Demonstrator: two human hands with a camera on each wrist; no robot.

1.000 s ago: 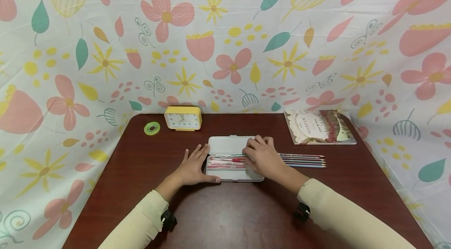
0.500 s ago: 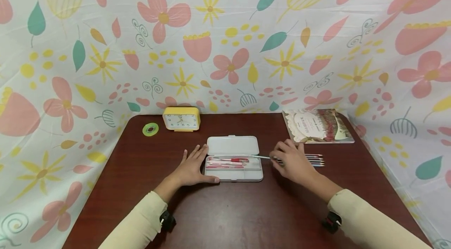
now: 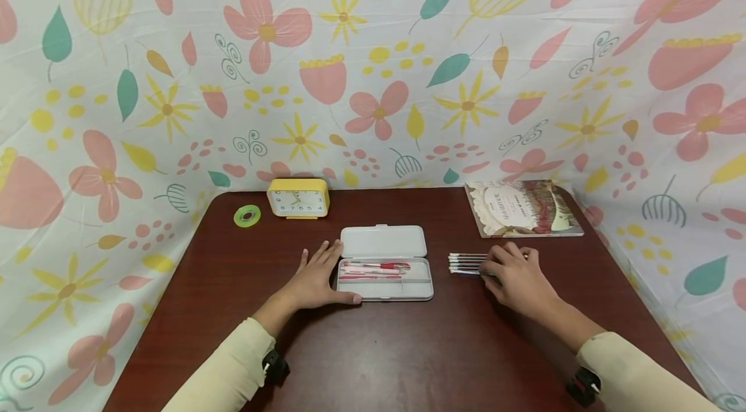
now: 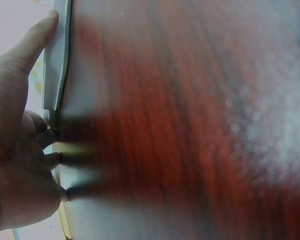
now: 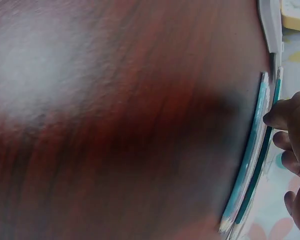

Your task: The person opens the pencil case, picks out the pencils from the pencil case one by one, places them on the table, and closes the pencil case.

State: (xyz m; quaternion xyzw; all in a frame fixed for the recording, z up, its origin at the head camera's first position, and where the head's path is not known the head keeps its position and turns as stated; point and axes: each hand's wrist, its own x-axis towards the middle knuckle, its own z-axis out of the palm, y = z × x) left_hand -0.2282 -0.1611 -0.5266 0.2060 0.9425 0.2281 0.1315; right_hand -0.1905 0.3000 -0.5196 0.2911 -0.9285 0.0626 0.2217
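A white pencil case [image 3: 416,290] lies with its lid folded back on the brown table. Several red and pink pens [image 3: 373,271] are in its tray. My left hand [image 3: 315,279] rests at the case's left end, fingers spread, thumb [image 4: 40,35] along the front edge. To the right of the case, several pencils [image 3: 463,263] lie side by side. Over them, my right hand [image 3: 519,276] pinches a dark green pencil [image 5: 249,195] beside a light blue one [image 5: 246,155]. The hand hides the pencils' right ends in the head view.
A yellow clock [image 3: 298,198] and a green tape roll [image 3: 247,216] stand at the back left. At the back right lies a booklet [image 3: 524,208]. A flower-patterned cloth [image 3: 373,159] hangs behind the table.
My right hand has moved right, from the case to the row of pencils, carrying a pencil out of the case. My left hand has stayed at the case.
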